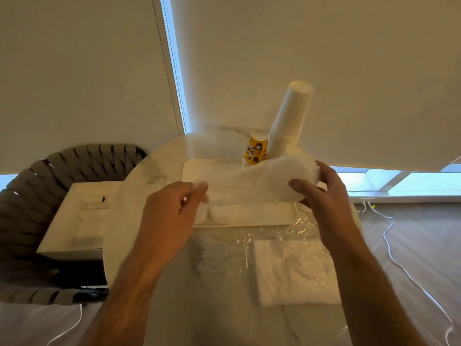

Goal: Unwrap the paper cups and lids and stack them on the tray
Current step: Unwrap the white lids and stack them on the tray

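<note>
Marble table point(219, 308) under drawn blinds: lids coming out of their wrap above the tray point(197, 171).
Right hand point(321, 191) has fingers clamped on the lid stack point(289, 178); left hand point(172, 211) pinches the plastic sleeve point(224, 186). Best to draw the film off straight, holding the lids square. Yellow cups point(257, 151) carry print too blurred to read.

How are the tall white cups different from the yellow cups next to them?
The white cup stack is plain, while the yellow cup stack has dark printed pictures. The white stack rises much taller than the yellow one. The white stack leans to the right more than the yellow one. Both stand upside down at the far side of the tray.
</note>
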Demonstrator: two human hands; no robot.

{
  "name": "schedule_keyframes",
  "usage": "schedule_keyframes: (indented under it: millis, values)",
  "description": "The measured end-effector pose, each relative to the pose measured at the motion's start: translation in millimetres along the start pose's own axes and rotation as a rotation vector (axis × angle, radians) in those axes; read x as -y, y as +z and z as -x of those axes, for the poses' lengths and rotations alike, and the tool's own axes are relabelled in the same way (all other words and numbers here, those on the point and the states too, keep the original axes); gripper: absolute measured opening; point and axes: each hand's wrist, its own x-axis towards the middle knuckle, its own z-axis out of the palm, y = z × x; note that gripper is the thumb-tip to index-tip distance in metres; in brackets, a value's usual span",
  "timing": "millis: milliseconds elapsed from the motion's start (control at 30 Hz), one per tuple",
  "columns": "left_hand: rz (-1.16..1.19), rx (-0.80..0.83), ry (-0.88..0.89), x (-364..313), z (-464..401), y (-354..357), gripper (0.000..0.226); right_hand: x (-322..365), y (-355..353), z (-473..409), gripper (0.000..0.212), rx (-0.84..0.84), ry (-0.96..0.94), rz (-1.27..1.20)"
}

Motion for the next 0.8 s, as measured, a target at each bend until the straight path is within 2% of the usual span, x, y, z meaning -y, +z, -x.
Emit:
schedule_keyframes:
  millis: [67, 100, 200, 267, 467, 533, 600, 700, 733, 800]
  values:
    - [0.132, 0.037, 0.099, -6, 1, -2, 0.031, -1, 3, 1, 0.085, -0.025, 0.002, 0.021]
    - [0.242, 0.107, 0.111, -9, 2, -2, 0.034, 0, 4, 2, 0.086, -0.031, 0.008, 0.02]
    - [0.65, 0.399, -0.066, -15, 8, -1, 0.036, 1, 10, 4, 0.093, -0.019, 0.065, -0.083]
    - [0.824, 0.478, -0.165, -16, 13, 0, 0.044, 4, 12, 5, 0.095, 0.003, 0.11, -0.175]
    - [1.239, 0.672, -0.295, -7, 8, 0, 0.047, 8, 14, 8, 0.054, 0.037, 0.142, -0.409]
    - [1.243, 0.617, -0.4, -8, 7, 0, 0.047, 11, 15, 9, 0.055, 0.056, 0.153, -0.442]
    - [1.097, 0.477, -0.415, -10, 6, 0, 0.044, 14, 18, 12, 0.065, 0.072, 0.147, -0.445]
    - [0.601, 0.306, -0.172, -9, 3, 1, 0.043, 15, 22, 14, 0.065, 0.086, 0.117, -0.422]
    - [0.52, 0.274, -0.113, -10, 3, 1, 0.035, 16, 23, 15, 0.064, 0.085, 0.106, -0.411]
    - [0.527, 0.223, -0.032, -21, 3, -2, 0.022, 15, 25, 17, 0.068, 0.083, 0.101, -0.388]
